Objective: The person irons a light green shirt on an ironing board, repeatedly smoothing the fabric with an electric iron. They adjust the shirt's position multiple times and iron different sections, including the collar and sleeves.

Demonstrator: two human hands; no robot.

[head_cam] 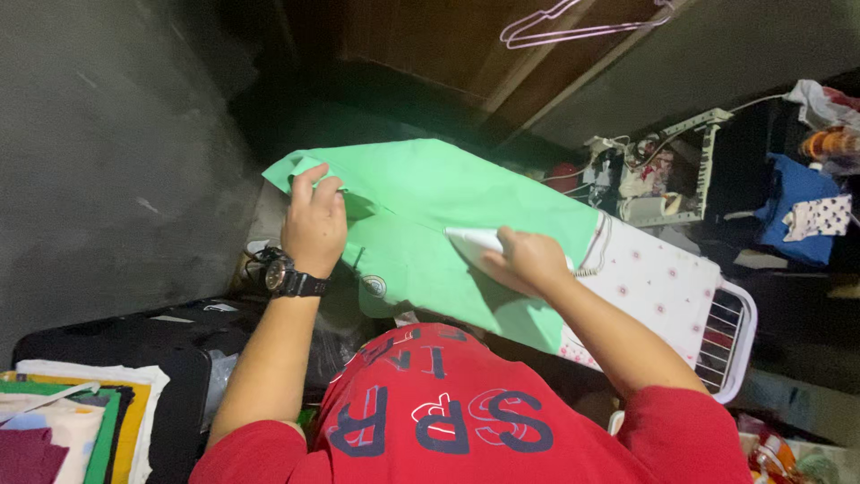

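A light green shirt point(448, 202) lies spread over an ironing board point(658, 287) with a white dotted cover. My left hand point(313, 220), with a black wristwatch on its wrist, presses down on the shirt's collar end at the left. My right hand point(528, 260) is closed around the handle of a white iron point(475, 242), whose pointed tip rests on the green fabric near the middle. I wear a red shirt with dark lettering.
A wire iron rest point(730, 341) ends the board at right. Folded coloured cloths point(72, 421) are stacked at lower left on a black case point(134, 336). A pink hanger point(573, 27) hangs above. Cluttered shelves with clothes point(797, 206) stand at right.
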